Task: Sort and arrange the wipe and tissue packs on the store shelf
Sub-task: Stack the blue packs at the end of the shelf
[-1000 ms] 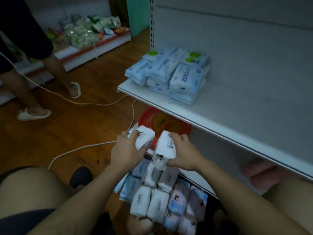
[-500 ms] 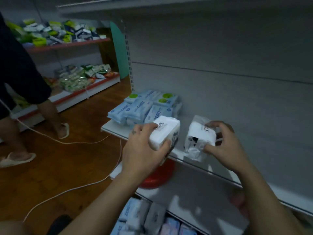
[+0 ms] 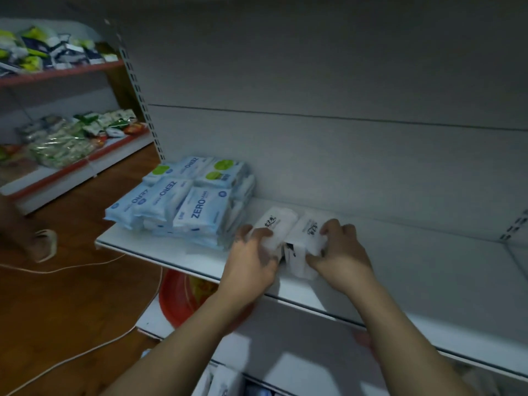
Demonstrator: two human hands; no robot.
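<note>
Two white tissue packs lie side by side on the white shelf (image 3: 428,270), just right of a stack of blue ZERO wipe packs (image 3: 183,204). My left hand (image 3: 251,258) grips the left tissue pack (image 3: 275,224) at its near end. My right hand (image 3: 340,252) grips the right tissue pack (image 3: 308,232), fingers curled over its far side. The two packs touch each other and rest on the shelf. A few more white packs (image 3: 220,381) show at the bottom edge on the floor level.
A red basin (image 3: 177,298) sits on the lower shelf under my left arm. A white cable (image 3: 85,264) runs across the wooden floor. Another person's sandalled foot (image 3: 43,244) stands at the left. Stocked shelves (image 3: 65,144) line the far left wall.
Both hands rose from the floor pile with a white tissue pack each, carried them up and forward, and set them down on the shelf beside the blue wipe stack.
</note>
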